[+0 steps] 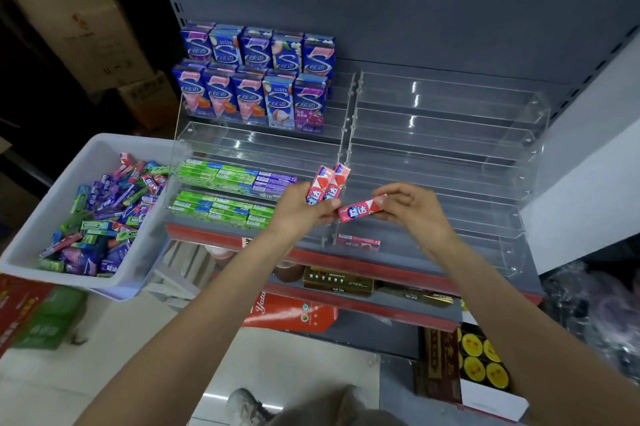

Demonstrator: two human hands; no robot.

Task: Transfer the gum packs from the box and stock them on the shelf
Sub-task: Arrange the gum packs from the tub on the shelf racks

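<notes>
Currently, the step in hand is judged to be the handover of one pink rectangular gum pack (362, 211) from the bundle to the placing hand, ahead of setting it into the clear acrylic tiered display rack (450, 162). To do this well, keep the pack level and label-up, align its long edge with the tray front, and lay it beside the single pink gum pack already lying in the lowest right tier (358, 242), so that the row builds evenly. Release the bundle side only once the receiving grip is firm.

The left hand (299, 209) is curled round two upright pink gum packs (325, 185) and also touches the near end of the horizontal pack. The right hand (410, 206) pinches the far end of that horizontal pack between thumb and fingers. The hands are close together, joined by the pack.

The supply remains in the white plastic bin (45, 218) at left, which holds a loose heap of mixed gum packs (107, 214). Green and purple flat gum packs (235, 180) fill the left lower tiers; tall blue gum cartons (256, 79) stand above.
</notes>
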